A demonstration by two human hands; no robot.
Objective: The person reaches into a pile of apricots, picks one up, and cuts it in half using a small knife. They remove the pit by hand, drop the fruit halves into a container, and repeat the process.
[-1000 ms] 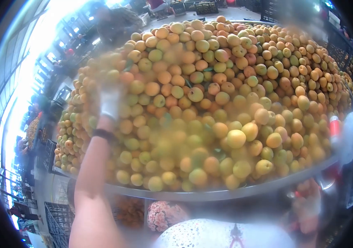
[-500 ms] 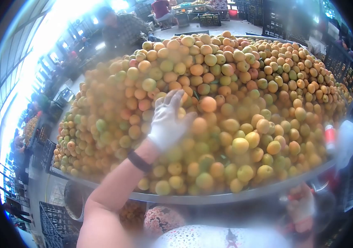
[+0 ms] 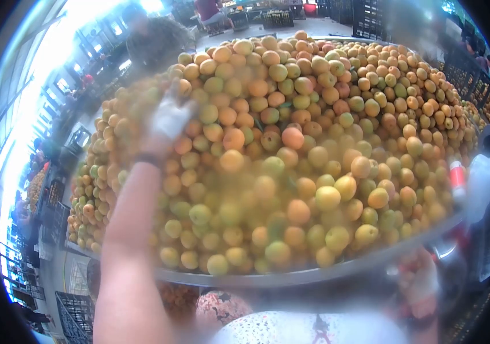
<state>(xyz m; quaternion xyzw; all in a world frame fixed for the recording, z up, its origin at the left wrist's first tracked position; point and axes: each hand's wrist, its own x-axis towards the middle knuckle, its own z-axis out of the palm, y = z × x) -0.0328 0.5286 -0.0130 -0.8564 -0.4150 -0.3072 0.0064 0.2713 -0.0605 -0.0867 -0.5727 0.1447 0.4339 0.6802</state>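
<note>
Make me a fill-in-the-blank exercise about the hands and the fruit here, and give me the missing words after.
1. The left hand, over the fruit heap, wears a ____ glove.
2. A dark band circles the left ____.
3. In the picture, the right hand appears ____ the heap's front metal rim, not above it.
4. The small cylinder beside the pale plastic is coloured white and ____.

Missing words: white; wrist; below; red.

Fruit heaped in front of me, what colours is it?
The fruit is green, yellow and orange, some reddish; best seen in the head view.
</note>
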